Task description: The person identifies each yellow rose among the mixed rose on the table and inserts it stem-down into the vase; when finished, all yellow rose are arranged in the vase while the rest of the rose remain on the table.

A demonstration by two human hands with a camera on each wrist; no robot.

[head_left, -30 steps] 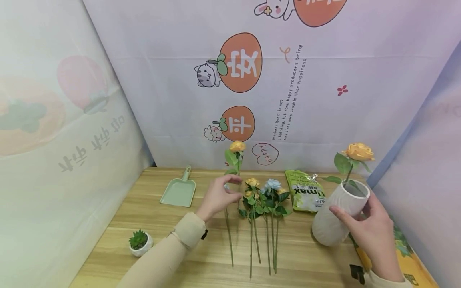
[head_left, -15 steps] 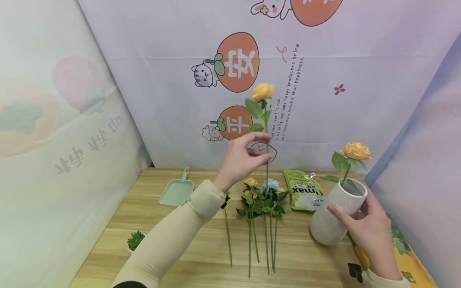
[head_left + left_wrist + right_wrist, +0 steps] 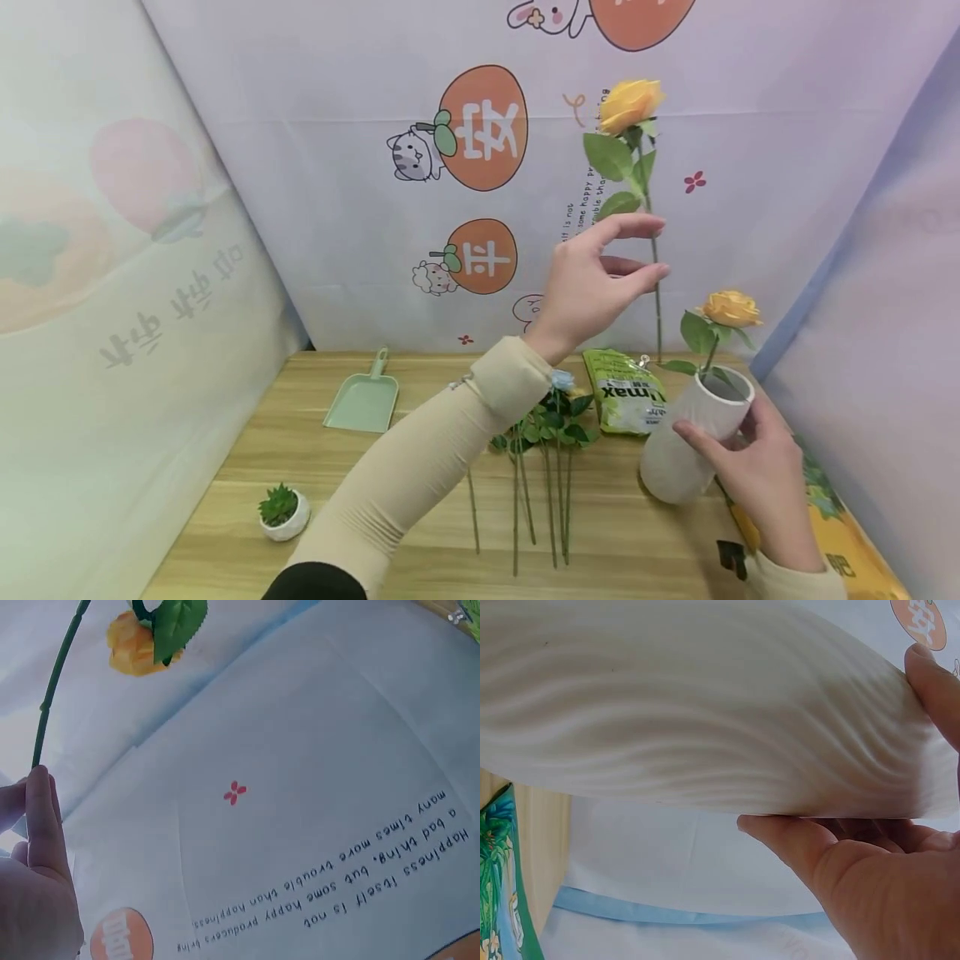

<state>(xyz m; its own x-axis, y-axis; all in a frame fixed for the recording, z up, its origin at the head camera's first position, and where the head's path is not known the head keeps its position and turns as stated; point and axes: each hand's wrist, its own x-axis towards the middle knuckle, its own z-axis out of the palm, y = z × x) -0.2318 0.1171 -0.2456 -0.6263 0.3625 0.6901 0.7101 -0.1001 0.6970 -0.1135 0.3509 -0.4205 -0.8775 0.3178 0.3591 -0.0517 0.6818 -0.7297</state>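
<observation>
Fingers (image 3: 693, 437) of the right hand (image 3: 757, 483) curl round the white ribbed vase (image 3: 686, 446), thumb across its near side and the others behind the rim; the right wrist view shows the thumb (image 3: 791, 840) under the wavy wall and a fingertip at the top edge. This vase is tilted, leaning its mouth toward the far right, with its base on the wooden table (image 3: 420, 500). An orange rose (image 3: 729, 308) already stands in it, stem running down into the opening.

Nearer the front left edge of the table sits a small potted succulent (image 3: 281, 510). Several loose flowers (image 3: 551, 433) lie in the middle with their stems pointing toward the person, partly behind the left sleeve (image 3: 420, 475). Farther back lie a green dustpan (image 3: 363, 400) and a green bag (image 3: 624, 393).

Above all that, the left hand (image 3: 592, 283) is raised in front of the backdrop (image 3: 337, 208). Its thumb and fingertips pinch the stem of a second orange rose (image 3: 630, 102), held upright. The stem passes just beyond the fingertips at the hand's right side, the bloom and leaves well above them, and the lower end hangs down just above and to the left of the vase mouth, apart from it. The left wrist view shows the stem (image 3: 56, 690) rising from a fingertip (image 3: 41, 802).
</observation>
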